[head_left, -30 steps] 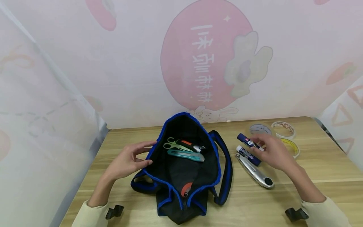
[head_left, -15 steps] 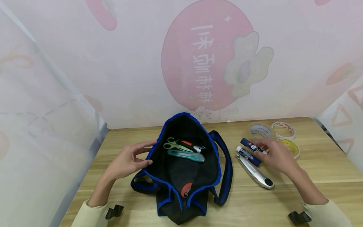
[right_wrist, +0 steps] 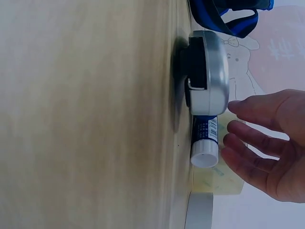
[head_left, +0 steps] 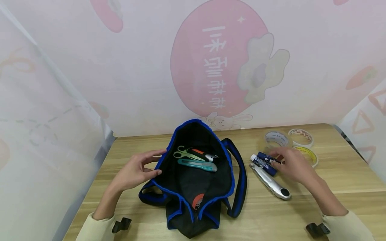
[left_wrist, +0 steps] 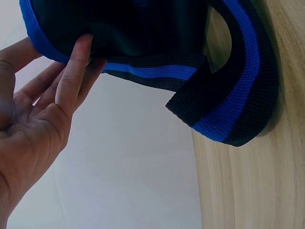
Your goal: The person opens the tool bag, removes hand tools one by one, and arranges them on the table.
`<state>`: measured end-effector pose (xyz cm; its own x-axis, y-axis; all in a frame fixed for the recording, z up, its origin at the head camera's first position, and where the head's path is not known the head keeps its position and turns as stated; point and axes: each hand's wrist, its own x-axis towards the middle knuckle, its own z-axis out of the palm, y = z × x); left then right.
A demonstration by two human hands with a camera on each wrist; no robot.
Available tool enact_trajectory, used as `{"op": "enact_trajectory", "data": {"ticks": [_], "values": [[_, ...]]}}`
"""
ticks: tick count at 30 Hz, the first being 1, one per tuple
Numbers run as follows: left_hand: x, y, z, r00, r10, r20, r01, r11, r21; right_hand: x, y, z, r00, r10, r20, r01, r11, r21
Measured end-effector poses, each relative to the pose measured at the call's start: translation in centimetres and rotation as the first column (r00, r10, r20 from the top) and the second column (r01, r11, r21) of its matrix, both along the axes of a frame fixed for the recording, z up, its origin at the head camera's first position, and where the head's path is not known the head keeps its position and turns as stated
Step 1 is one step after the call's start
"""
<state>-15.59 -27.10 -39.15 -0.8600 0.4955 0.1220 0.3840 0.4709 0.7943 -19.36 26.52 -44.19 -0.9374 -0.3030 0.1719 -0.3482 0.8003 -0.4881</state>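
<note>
A black zip bag [head_left: 193, 184] with blue trim stands wide open at centre. My left hand [head_left: 137, 169] holds its left rim; in the left wrist view, digits of that hand [left_wrist: 43, 105] lie on either side of the blue edge. Inside the bag are green-handled scissors [head_left: 184, 153], an orange-and-black cutter [head_left: 203, 154] and a teal utility knife [head_left: 197, 165]. My right hand [head_left: 292, 165] holds a dark blue glue stick [head_left: 266, 158], low against a second glue stick [head_left: 263, 165]. In the right wrist view, the white-ended glue stick [right_wrist: 205, 152] lies close below my fingertips.
A silver utility knife [head_left: 271, 182] lies just in front of the glue sticks. Several tape rolls, including a clear one [head_left: 275, 138] and a yellow one [head_left: 310, 155], lie behind my right hand. A bag strap [head_left: 241, 180] loops out on the right. A printed curtain hangs behind the table.
The glue stick at my right hand has shifted right, then down against the second one, with my hand following. My left hand and the bag have stayed put.
</note>
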Motion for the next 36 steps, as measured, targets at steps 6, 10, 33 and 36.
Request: {"op": "enact_trajectory", "data": {"ticks": [6, 10, 33, 36], "values": [[0.1, 0.0, 0.0, 1.0, 0.002, 0.002, -0.002, 1.0, -0.004, 0.1, 0.0, 0.2, 1.0, 0.015, 0.004, -0.015, 1.0, 0.004], [0.0, 0.0, 0.0, 1.0, -0.002, -0.005, 0.002, 1.0, -0.005, 0.2, -0.2, 0.8, 1.0, 0.014, 0.016, -0.014, 1.0, 0.008], [0.0, 0.1, 0.0, 1.0, 0.009, 0.002, -0.009, 1.0, -0.006, 0.5, -4.4, 4.4, 0.994, 0.096, -0.061, -0.1, 0.992, -0.075], [-0.1, 0.1, 0.0, 1.0, 0.009, 0.001, -0.009, 1.0, -0.005, 0.6, -5.1, 4.7, 0.992, 0.095, -0.079, -0.101, 0.992, -0.07]]}}
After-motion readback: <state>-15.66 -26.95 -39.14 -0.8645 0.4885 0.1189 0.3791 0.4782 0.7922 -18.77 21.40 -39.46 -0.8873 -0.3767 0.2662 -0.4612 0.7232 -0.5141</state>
